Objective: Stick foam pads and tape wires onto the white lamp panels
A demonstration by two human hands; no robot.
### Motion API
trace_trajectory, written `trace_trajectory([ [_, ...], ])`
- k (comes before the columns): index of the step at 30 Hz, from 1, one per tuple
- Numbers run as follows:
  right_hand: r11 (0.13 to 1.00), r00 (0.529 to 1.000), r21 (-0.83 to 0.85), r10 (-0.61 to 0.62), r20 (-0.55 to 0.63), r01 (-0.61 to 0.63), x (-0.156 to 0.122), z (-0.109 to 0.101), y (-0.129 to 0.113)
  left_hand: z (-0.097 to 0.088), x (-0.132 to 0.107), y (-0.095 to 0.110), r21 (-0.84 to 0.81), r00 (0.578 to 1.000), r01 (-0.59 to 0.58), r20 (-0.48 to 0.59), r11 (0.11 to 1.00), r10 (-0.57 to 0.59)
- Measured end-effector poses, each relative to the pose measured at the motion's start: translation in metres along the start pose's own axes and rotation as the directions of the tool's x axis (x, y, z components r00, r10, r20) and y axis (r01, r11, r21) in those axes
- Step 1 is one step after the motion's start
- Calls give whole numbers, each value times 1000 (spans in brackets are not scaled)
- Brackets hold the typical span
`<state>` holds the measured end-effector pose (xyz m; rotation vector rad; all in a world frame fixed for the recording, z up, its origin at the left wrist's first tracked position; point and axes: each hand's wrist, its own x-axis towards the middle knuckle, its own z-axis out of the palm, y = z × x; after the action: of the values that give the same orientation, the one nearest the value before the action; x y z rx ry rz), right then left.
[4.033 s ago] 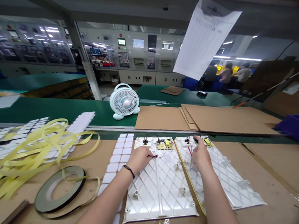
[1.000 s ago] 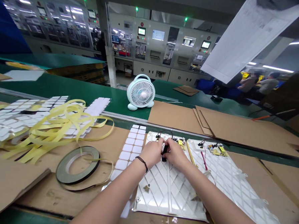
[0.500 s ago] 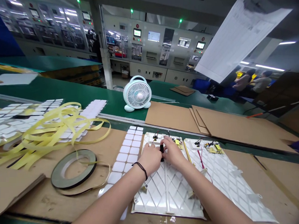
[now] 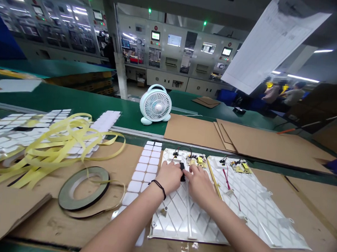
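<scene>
Two white ribbed plastic panels lie side by side on cardboard. My left hand (image 4: 170, 177) and my right hand (image 4: 198, 182) meet over the near panel (image 4: 180, 220), fingers pinched around a small black piece (image 4: 182, 171) that sits between them. Just beyond it are a small yellow circuit board (image 4: 196, 160) and black wires. The far panel (image 4: 254, 205) carries its own yellow board (image 4: 241, 166) and a red wire (image 4: 228, 181); neither hand touches it.
A strip of white pads (image 4: 145, 170) lies left of the panels, then a dark tape roll (image 4: 83, 187) and a tangle of yellow strips (image 4: 51, 142). A small fan (image 4: 155, 104) stands on the green belt. Cardboard sheets (image 4: 241, 137) lie behind. A paper sheet (image 4: 272, 37) hangs overhead; people sit far right.
Four seconds ago my right hand was on the far panel; it has come over to the near one. In the last second both hands drew slightly toward me with the black piece.
</scene>
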<state>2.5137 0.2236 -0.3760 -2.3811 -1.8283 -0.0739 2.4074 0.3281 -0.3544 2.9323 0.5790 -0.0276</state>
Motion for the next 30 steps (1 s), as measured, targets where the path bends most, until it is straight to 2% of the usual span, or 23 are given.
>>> trace_trajectory([
  [7,1000,997,-4,20,71,-19,5,10,3,-2,-1,1,13,1000,-22,1,1000,22],
  [13,984,1000,-180,-2,18,5,12,6,-10,-11,0,-3,6,999,-21,-45,1000,22],
  [15,981,1000,-195,-19,14,21,17,5,-17,-23,-3,-8,-19,993,-12,-115,1000,10],
  [17,977,999,-209,-31,16,33,22,4,-20,-39,-13,-16,-108,964,5,-264,994,-33],
  [20,974,999,-224,-34,24,39,29,4,-20,-65,-45,-34,-292,878,-18,-463,956,-125],
  [22,973,999,-229,-29,34,36,31,4,-18,-79,-77,-50,-364,855,-38,-494,931,-158],
  [24,973,999,-230,-21,40,29,29,5,-16,-87,-115,-68,-408,857,5,-469,913,-214],
  [26,973,999,-229,-8,39,17,26,5,-15,-84,-153,-85,-424,866,118,-399,898,-302],
  [30,976,998,-218,19,53,-7,22,8,-14,-52,-215,-108,-405,898,283,-208,870,-389],
])
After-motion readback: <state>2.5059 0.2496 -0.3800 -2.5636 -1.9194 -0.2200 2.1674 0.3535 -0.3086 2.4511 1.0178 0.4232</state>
